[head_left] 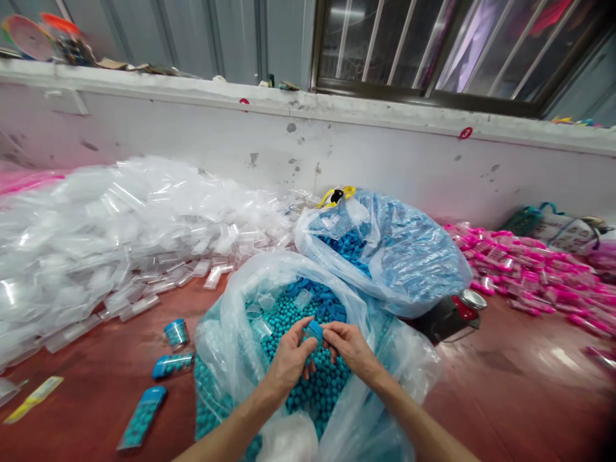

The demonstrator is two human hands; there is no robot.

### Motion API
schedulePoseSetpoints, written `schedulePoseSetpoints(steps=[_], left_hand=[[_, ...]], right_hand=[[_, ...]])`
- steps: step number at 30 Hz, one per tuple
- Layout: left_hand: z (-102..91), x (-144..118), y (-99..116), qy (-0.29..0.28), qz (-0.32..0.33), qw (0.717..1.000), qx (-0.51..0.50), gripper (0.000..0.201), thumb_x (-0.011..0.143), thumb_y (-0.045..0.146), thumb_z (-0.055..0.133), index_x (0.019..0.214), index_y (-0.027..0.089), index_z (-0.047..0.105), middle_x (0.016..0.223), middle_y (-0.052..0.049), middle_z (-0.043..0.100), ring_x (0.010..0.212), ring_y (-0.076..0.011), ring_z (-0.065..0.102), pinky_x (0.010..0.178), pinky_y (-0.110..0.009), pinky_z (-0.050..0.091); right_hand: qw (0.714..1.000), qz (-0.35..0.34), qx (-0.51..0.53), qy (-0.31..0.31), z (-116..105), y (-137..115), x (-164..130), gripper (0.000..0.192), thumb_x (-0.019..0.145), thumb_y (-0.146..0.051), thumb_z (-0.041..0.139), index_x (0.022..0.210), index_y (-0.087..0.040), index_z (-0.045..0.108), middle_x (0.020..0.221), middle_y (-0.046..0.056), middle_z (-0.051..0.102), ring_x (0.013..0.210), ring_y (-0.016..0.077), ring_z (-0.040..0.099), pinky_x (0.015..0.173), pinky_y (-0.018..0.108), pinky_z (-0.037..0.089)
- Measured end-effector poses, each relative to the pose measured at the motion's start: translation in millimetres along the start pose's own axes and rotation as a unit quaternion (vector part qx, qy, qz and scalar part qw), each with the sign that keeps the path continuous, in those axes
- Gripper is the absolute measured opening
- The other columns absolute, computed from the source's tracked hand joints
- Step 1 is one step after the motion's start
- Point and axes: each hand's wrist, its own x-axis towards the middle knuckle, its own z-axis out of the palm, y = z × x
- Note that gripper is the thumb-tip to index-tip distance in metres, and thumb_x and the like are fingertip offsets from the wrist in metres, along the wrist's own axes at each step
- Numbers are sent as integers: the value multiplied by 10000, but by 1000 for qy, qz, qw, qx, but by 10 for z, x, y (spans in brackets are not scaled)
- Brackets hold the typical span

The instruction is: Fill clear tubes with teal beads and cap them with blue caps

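Red-brown and glossy, the surface (505,398) lies before a stained white wall (192,141) and barred window (385,45). Above a translucent plastic bag (283,260) of round teal beads (308,391), the left hand (289,356) curls around a small clear blue-capped container (314,331) — the right hand (350,351) pinching its cap.

Well beyond the fingers (333,332), rightward, a red sticker (466,133) on the white ledge (385,117) reads "3"; a leftward red mark (244,102) is illegible.
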Motion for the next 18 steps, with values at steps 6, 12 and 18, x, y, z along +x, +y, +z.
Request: schedulePoseSetpoints(steps=[6, 12, 18], left_hand=[[16, -75, -15, 36, -16, 999, 28, 519, 724, 279, 488, 1219, 151, 401, 655, 36, 523, 370, -64, 448, 289, -171, 304], [76, -29, -55, 85, -20, 995, 57, 361, 738, 280, 483, 1085, 182, 492, 623, 61, 492, 335, -37, 390, 296, -163, 274], [2, -75, 9, 17, 0, 1000, -3, 376, 706, 361, 511, 1035, 204, 424, 639, 72, 461, 391, -71, 486, 301, -157, 331]], right_hand=[[999, -1, -46, -26, -22, 25, -50, 269, 775, -363, 472, 764, -162, 649, 548, -42, 482, 392, 63, 393, 393, 195, 335], [969, -95, -226, -42, -30, -98, -87, 272, 825, -284, 417, 702, -172, 631, 555, -24, 503, 512, 100, 441, 528, 222, 368], [987, -55, -143, -41, -90, -220, -63, 186, 759, -293, 505, 804, -175, 640, 631, -12, 553, 544, 104, 471, 526, 228, 393]])
